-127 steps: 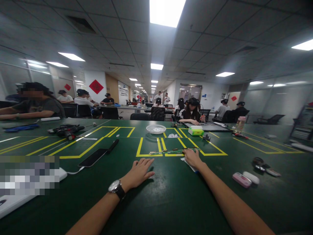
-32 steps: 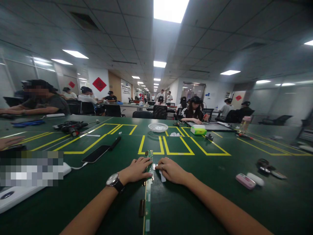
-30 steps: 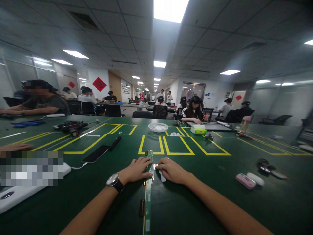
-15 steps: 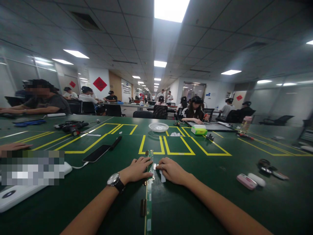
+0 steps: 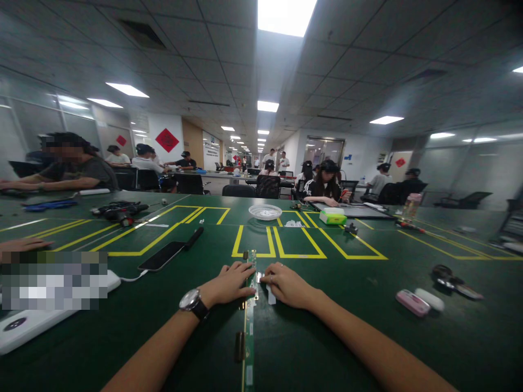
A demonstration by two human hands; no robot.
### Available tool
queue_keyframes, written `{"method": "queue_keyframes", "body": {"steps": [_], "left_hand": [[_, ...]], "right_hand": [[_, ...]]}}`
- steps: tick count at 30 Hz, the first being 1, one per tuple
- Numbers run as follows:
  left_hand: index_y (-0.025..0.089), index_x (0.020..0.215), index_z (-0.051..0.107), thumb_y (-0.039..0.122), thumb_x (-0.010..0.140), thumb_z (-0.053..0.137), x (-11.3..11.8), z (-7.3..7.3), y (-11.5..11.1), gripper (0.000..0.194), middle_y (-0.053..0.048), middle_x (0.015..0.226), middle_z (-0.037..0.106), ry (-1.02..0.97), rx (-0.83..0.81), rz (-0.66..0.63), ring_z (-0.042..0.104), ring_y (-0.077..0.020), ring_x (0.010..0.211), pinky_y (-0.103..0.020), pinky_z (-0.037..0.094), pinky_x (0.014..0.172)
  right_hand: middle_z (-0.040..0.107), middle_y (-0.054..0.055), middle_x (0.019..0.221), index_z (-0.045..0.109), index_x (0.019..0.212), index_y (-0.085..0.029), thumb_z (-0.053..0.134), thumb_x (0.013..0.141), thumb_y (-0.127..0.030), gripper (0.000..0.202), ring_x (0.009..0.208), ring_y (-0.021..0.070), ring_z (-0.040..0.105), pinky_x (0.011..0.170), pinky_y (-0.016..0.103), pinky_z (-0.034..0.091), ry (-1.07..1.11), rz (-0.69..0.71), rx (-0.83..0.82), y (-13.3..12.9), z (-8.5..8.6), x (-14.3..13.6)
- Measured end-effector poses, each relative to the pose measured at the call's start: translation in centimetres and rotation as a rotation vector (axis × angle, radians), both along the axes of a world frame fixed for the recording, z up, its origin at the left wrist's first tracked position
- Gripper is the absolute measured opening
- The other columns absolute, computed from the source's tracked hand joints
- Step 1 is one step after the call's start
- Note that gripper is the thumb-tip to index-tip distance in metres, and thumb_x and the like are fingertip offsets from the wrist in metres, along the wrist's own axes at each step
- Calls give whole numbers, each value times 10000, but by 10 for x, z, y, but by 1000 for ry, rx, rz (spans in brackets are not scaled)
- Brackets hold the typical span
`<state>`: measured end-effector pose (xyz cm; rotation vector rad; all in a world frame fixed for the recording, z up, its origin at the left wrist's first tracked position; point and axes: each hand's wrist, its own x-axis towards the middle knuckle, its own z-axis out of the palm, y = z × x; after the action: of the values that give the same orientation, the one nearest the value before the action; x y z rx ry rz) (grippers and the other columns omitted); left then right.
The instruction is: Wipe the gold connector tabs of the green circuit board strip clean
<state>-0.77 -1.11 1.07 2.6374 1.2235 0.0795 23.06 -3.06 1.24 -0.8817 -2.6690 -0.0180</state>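
A long, narrow green circuit board lies lengthwise on the green table, with brown flex tabs on its left edge. My left hand, below a wristwatch, rests on the board's upper part with its fingers spread. At the board's right edge, my right hand has its fingers pinched on a small silvery piece. A white strip hangs or lies beneath those fingers; whether it joins the silvery piece cannot be seen.
Beyond the board stands a clear round dish. A black phone with a white cable lies to the left. Pink and white cases lie to the right. A green-and-white box is further back. Another person's hand is at far left.
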Motion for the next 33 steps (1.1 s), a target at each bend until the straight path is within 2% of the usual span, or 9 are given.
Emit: {"method": "queue_keyframes", "body": {"steps": [6, 19, 27, 33], "left_hand": [[319, 1455, 247, 611, 890, 413, -1, -3, 3, 657, -24, 1540, 202, -19, -12, -15, 197, -309, 1364, -540, 216, 1033], [337, 1455, 245, 551, 908, 414, 2, 6, -2, 611, -21, 1548, 173, 11, -34, -22, 195, -331, 1362, -552, 229, 1016], [320, 1463, 222, 539, 921, 394, 3, 5, -3, 609, -20, 1552, 155, 44, -29, -23, 181, -332, 1368, -567, 221, 1022], [340, 1453, 237, 543, 909, 423, 0, 4, -2, 611, -11, 1548, 174, 4, -42, -27, 174, -328, 1369, -554, 209, 1028]], "right_hand": [[568, 94, 1097, 619, 1187, -193, 445, 881, -126, 358, 995, 193, 495, 909, 332, 385, 10, 30, -14, 3, -2, 1], [573, 76, 1184, 577, 1251, -216, 395, 871, -43, 456, 1081, 171, 497, 997, 340, 344, 38, 171, -106, 13, 1, 8], [599, 81, 1177, 595, 1225, -206, 408, 851, -25, 456, 1077, 176, 522, 976, 327, 377, 69, 181, -82, 15, -2, 6], [661, 50, 1110, 648, 1130, -194, 420, 771, 3, 468, 1053, 158, 565, 968, 297, 398, 133, 135, -87, 18, -6, 10]]}}
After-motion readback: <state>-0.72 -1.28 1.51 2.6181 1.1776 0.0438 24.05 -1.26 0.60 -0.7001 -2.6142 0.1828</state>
